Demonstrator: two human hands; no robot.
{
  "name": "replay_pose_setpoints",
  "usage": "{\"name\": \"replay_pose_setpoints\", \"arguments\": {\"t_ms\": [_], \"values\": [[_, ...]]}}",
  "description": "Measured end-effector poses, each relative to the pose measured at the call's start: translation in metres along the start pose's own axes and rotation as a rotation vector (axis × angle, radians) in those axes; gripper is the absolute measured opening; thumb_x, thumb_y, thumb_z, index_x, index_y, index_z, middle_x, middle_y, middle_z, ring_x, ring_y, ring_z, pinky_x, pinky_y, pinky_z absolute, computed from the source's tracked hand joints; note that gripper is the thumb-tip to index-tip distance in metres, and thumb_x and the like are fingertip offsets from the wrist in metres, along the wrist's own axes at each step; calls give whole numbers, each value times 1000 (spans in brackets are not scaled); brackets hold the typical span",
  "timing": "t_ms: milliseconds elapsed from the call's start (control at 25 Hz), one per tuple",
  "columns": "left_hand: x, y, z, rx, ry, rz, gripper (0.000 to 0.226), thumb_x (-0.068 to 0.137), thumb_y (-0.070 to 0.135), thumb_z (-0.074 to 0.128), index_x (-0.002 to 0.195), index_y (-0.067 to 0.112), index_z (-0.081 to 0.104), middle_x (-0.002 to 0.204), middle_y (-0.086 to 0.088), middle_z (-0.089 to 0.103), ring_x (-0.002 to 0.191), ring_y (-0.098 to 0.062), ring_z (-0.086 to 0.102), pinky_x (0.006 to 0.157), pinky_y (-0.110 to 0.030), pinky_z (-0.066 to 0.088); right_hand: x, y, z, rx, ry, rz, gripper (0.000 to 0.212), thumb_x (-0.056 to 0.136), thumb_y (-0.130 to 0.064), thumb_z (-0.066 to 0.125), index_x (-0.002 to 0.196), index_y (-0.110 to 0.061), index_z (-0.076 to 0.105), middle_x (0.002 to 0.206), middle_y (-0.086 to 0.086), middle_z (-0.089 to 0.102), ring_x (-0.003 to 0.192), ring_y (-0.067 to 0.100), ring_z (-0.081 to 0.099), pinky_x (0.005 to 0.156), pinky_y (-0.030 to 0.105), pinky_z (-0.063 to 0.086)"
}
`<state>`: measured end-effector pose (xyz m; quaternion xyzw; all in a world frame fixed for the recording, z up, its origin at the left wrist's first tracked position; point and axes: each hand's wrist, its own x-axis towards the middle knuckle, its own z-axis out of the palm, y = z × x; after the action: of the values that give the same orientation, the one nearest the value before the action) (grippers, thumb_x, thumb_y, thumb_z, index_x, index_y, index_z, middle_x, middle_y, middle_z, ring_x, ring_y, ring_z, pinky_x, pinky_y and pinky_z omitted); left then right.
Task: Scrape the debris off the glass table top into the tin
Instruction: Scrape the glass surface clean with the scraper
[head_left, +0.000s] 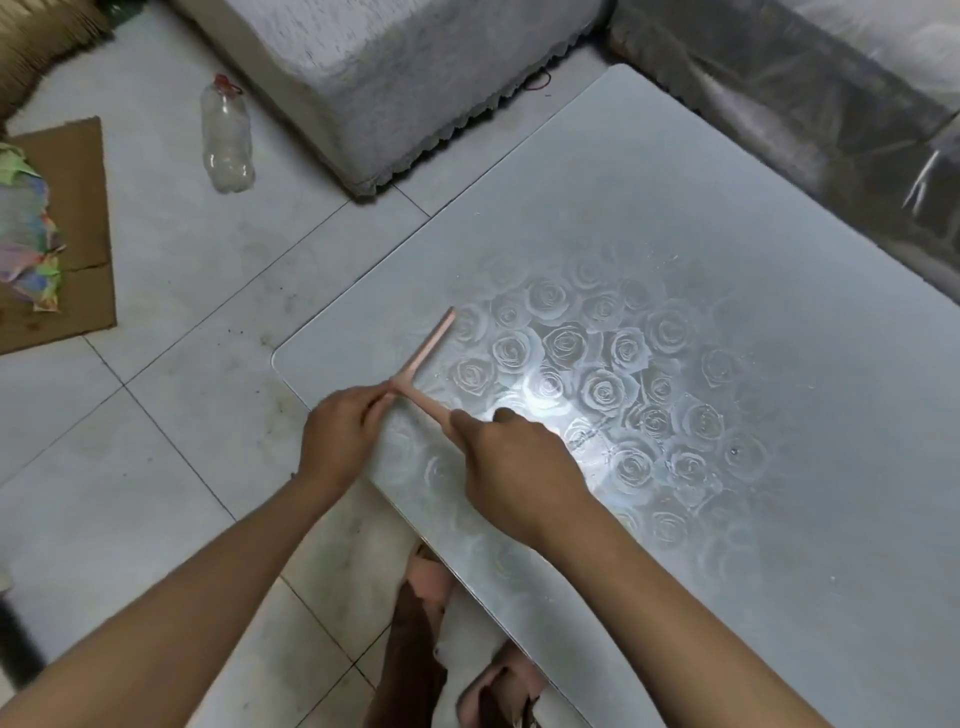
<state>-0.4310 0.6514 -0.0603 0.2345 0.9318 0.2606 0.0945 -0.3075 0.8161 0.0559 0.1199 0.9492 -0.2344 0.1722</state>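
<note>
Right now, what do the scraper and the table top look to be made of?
The scraper: probably plastic, matte pink, evenly coloured, thin moulded T-shape. The table top: glass, seemingly frosted with a rose pattern, glossy; it throws a bright glare patch.

single head cam, wide-angle, looks forward and steeply down, close over hands (426, 447) at near table (727, 208) corner
</note>
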Motion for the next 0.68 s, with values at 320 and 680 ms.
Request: {"name": "replay_pose_setpoints", "arguments": {"t_ms": [320, 680], "values": [[-69, 75, 66, -184, -116, 40, 16, 88, 22, 66, 101, 18, 74, 81, -2, 72, 72, -23, 65, 63, -28, 44, -96, 50, -19, -117, -82, 232, 37, 95, -27, 34, 128, -42, 36, 74, -5, 39, 68, 29, 49, 60, 35, 40], [-35, -21, -6, -46, 44, -129, 17, 89, 17, 65, 101, 10, 74, 91, -9, 74, 80, -28, 69, 69, -29, 48, -8, -38, 10, -49, -96, 13, 42, 87, -10, 43, 128, -20, 46, 82, 5, 34, 70, 31, 46, 61, 31, 27]]}}
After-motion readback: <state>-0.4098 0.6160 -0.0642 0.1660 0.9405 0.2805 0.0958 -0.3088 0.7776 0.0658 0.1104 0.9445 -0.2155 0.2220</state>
